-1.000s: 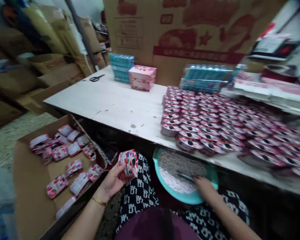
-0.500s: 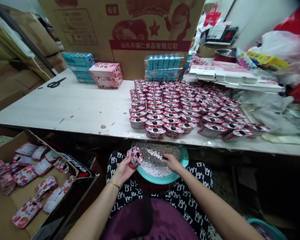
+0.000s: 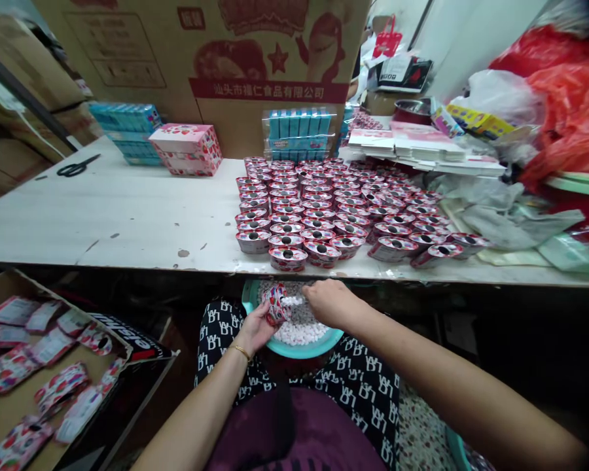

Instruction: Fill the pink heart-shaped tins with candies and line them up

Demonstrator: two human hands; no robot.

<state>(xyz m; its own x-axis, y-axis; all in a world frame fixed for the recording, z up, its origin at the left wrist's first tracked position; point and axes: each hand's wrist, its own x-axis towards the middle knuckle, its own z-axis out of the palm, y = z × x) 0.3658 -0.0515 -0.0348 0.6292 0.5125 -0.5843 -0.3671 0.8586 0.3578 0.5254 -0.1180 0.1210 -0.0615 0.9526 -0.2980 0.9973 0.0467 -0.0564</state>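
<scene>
My left hand [image 3: 255, 329] grips a small red-and-white fruit-print box [image 3: 277, 307], its opening tilted toward the right. My right hand [image 3: 332, 303] is closed on the handle end of a narrow scoop [image 3: 293, 301] loaded with white pellets. The scoop's tip meets the box's opening; its handle is hidden by my fingers. Below both hands, a turquoise basin [image 3: 299, 351] of white pellets [image 3: 302, 333] sits between my knees.
Rows of similar boxes [image 3: 287, 239] with round holes stand on the white table [image 3: 142, 222]. A carton [image 3: 17, 418] at left holds more flattened ones. Scissors [image 3: 78, 166], a pink box [image 3: 186, 149] and blue packs [image 3: 127, 131] lie farther back. Plastic bags [image 3: 510, 209] crowd the right.
My right hand has lifted the loaded scoop from over the pellets and brought it left to the box's opening. The box has tilted toward it. The camera view has shifted right.
</scene>
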